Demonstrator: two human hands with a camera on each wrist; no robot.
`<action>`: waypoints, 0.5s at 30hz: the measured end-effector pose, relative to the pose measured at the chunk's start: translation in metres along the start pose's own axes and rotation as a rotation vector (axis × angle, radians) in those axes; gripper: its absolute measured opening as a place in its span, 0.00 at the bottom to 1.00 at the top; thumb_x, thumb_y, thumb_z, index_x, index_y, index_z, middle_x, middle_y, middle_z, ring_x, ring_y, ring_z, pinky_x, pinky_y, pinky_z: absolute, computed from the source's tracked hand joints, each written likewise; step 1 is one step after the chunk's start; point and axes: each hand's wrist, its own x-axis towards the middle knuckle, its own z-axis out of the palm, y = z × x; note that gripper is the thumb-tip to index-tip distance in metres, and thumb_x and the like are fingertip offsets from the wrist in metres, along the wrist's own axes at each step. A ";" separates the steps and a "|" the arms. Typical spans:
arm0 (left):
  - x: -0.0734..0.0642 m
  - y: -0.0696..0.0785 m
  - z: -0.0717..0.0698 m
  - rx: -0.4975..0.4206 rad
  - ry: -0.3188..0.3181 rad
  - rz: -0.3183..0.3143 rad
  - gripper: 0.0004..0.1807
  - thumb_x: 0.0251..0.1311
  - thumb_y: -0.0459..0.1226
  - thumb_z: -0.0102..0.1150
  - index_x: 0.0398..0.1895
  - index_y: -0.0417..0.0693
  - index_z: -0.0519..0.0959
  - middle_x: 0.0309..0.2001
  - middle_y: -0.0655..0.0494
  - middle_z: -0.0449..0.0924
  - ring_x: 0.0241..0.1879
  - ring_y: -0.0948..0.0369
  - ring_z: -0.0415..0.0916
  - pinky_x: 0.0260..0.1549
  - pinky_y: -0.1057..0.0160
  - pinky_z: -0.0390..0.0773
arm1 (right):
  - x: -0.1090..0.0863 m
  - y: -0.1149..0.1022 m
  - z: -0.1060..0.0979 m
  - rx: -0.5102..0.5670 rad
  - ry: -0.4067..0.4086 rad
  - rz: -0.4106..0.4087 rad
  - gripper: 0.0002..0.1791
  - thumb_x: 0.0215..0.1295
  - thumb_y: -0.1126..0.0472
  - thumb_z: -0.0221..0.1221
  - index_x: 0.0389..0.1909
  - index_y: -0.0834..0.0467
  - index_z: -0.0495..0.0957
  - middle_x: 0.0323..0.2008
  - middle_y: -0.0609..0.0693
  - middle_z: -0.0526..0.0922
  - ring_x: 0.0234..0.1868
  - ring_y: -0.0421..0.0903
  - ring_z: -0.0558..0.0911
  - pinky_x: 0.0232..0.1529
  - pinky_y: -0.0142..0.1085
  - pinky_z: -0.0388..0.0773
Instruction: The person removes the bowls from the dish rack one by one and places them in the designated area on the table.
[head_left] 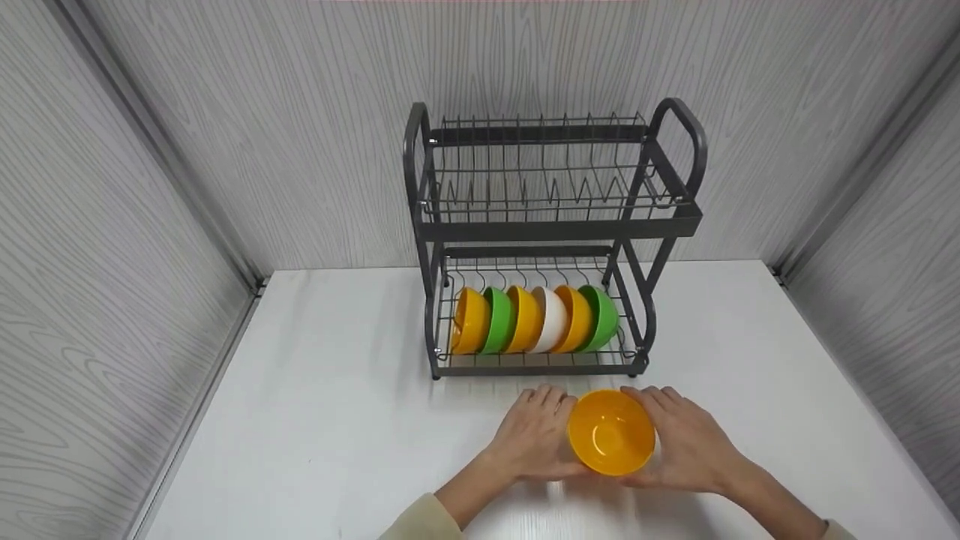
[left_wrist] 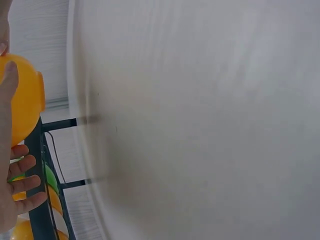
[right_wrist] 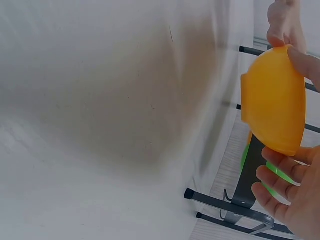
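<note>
Both hands hold an orange-yellow bowl [head_left: 611, 433] between them, in front of the dish rack [head_left: 540, 370]. In the head view its inside faces up towards the camera. My left hand [head_left: 536, 435] grips the bowl's left side, thumb at the near edge and fingers at the far edge. From the other side, my right hand [head_left: 686, 442] holds it the same way. Both wrist views show the bowl [right_wrist: 275, 100] raised off the white table, its outside and foot visible.
On the rack's lower tier stands a row of several tilted bowls: orange [head_left: 470, 322], green [head_left: 600, 319] and white [head_left: 551, 322]. The upper tier [head_left: 555, 229] has wire dividers and a handle at each end. Pale wood-grain panels [head_left: 337, 135] enclose the white table [head_left: 337, 405].
</note>
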 end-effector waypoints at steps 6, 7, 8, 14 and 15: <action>0.006 0.003 0.007 0.047 -0.023 0.007 0.49 0.53 0.83 0.47 0.60 0.55 0.74 0.51 0.59 0.77 0.52 0.60 0.76 0.51 0.62 0.79 | 0.000 0.004 0.001 -0.042 -0.012 0.000 0.64 0.30 0.21 0.77 0.68 0.56 0.73 0.50 0.47 0.84 0.49 0.46 0.80 0.48 0.47 0.86; 0.007 0.004 0.008 0.051 -0.024 0.009 0.49 0.53 0.83 0.47 0.60 0.55 0.74 0.51 0.59 0.78 0.51 0.60 0.76 0.51 0.62 0.79 | 0.000 0.006 0.002 -0.045 -0.015 0.001 0.64 0.30 0.21 0.77 0.68 0.56 0.74 0.50 0.47 0.84 0.48 0.46 0.80 0.48 0.46 0.86; 0.008 0.004 0.009 0.056 -0.025 0.012 0.49 0.54 0.83 0.46 0.59 0.55 0.74 0.50 0.59 0.78 0.51 0.60 0.76 0.51 0.62 0.79 | 0.000 0.007 0.003 -0.049 -0.018 0.003 0.64 0.30 0.22 0.77 0.67 0.56 0.74 0.50 0.47 0.84 0.48 0.46 0.80 0.48 0.46 0.86; 0.015 0.009 0.015 0.065 -0.049 0.004 0.48 0.53 0.83 0.47 0.58 0.55 0.75 0.50 0.59 0.78 0.51 0.60 0.76 0.50 0.61 0.80 | 0.000 0.015 0.007 -0.066 -0.035 0.014 0.63 0.30 0.21 0.76 0.66 0.56 0.74 0.48 0.46 0.83 0.46 0.45 0.79 0.45 0.45 0.86; 0.016 0.009 0.016 0.068 -0.056 0.002 0.49 0.53 0.83 0.48 0.58 0.54 0.75 0.50 0.59 0.79 0.51 0.60 0.76 0.49 0.62 0.79 | 0.000 0.016 0.007 -0.067 -0.038 0.017 0.63 0.31 0.21 0.75 0.66 0.56 0.74 0.48 0.47 0.83 0.46 0.45 0.79 0.45 0.45 0.86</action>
